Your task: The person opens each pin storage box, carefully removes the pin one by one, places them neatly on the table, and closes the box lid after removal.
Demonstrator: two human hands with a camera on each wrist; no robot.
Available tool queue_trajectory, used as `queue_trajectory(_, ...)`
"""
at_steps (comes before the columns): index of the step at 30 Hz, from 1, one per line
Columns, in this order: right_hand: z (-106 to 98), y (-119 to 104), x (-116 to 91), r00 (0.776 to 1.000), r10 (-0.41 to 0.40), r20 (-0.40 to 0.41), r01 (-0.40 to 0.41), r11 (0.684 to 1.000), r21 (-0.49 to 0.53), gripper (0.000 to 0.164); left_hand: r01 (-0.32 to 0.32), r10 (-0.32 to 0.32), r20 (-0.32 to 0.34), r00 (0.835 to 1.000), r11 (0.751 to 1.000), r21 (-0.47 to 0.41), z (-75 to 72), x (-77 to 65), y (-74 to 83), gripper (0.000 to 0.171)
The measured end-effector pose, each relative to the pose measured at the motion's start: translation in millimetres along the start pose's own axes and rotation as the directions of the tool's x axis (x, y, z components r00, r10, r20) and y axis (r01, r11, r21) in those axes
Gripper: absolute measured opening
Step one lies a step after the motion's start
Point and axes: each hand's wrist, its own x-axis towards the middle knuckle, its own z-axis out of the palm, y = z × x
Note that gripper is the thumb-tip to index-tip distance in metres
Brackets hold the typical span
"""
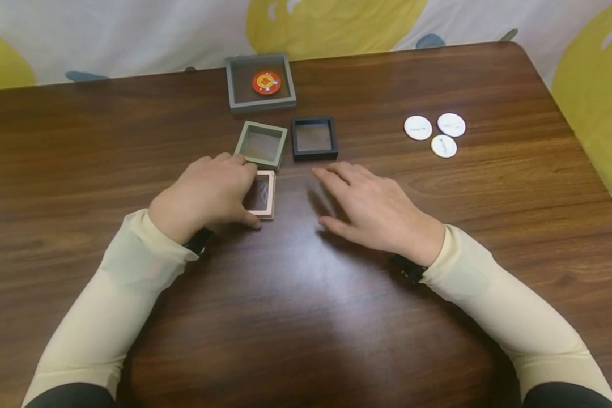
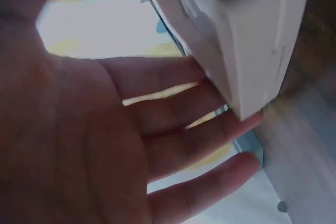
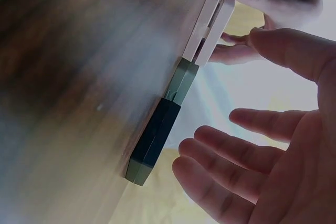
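Observation:
My left hand [image 1: 206, 195] holds a small pale pink display frame [image 1: 271, 195] with a clear window. Its thumb lies at the near edge and its fingers at the far edge, covering the frame's left part. In the left wrist view the pink frame's thick side shows beside the fingertips. A sage green frame [image 1: 240, 141] sits just beyond the left fingers, and a black frame [image 1: 313, 154] stands to its right. My right hand [image 1: 374, 212] hovers over the table right of the pink frame, fingers spread and nothing in them.
At the back of the brown wooden table [image 1: 336, 328] lies a larger grey frame [image 1: 262, 106] with a red and yellow round chip [image 1: 267, 83] inside its window. Several white round badges, one of them nearest [image 1: 443, 146], lie at the right, pin sides up. A patterned cloth [image 1: 158, 34] hangs behind.

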Motion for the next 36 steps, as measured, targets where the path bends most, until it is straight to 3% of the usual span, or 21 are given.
queue_trajectory(5, -0.2, 1.0, 0.0, 1.0, 0.002, 0.009, -0.002, 1.0, -0.008, 0.069, 0.01, -0.01, 0.004, 1.0, 0.999, -0.045, -11.0, -2.5, -8.3, 0.082)
queue_trajectory(14, -0.7, 1.6, 0.6, 1.0, -0.004, 0.012, 0.004, 1.0, -0.008, 0.066, 0.093, -0.105, -0.107, 0.989, 0.989, -0.114, -26.6, -2.3, -36.4, 0.09)
queue_trajectory(19, -0.5, 2.2, -0.7, 1.0, 0.01, 0.015, -0.009, 1.0, -0.014, 0.067, 0.019, -0.056, -0.162, 0.985, 0.975, -0.222, -25.5, 15.1, -49.4, 0.09)
queue_trajectory(24, -0.3, 3.3, 0.0, 1.0, -0.002, -0.006, 0.002, 1.0, -0.01, 0.064, -0.098, -0.011, -0.296, 0.955, 0.931, -0.352, -23.3, 34.2, -67.1, 0.088)
queue_trajectory(26, 0.5, 3.2, 1.1, 1.0, -0.005, -0.004, 0.005, 1.0, -0.007, 0.064, -0.084, -0.036, -0.353, 0.935, 0.944, -0.32, -22.7, 39.3, -74.3, 0.079)
queue_trajectory(29, 2.2, 2.5, 2.5, 1.0, 0.0, 0.009, 0.0, 1.0, -0.001, 0.064, -0.003, -0.082, -0.384, 0.92, 0.976, -0.217, -21.5, 44.1, -84.1, 0.062)
queue_trajectory(32, 2.8, 2.6, 2.8, 1.0, 0.01, 0.016, -0.01, 1.0, 0.002, 0.064, 0.047, -0.097, -0.386, 0.918, 0.989, -0.139, -20.8, 47.9, -91.7, 0.05)
queue_trajectory(36, 1.7, 3.3, 2.3, 1.0, 0.018, 0.009, -0.018, 1.0, -0.001, 0.064, 0.061, -0.093, -0.381, 0.92, 0.993, -0.097, -23.6, 51.1, -98.3, 0.045)
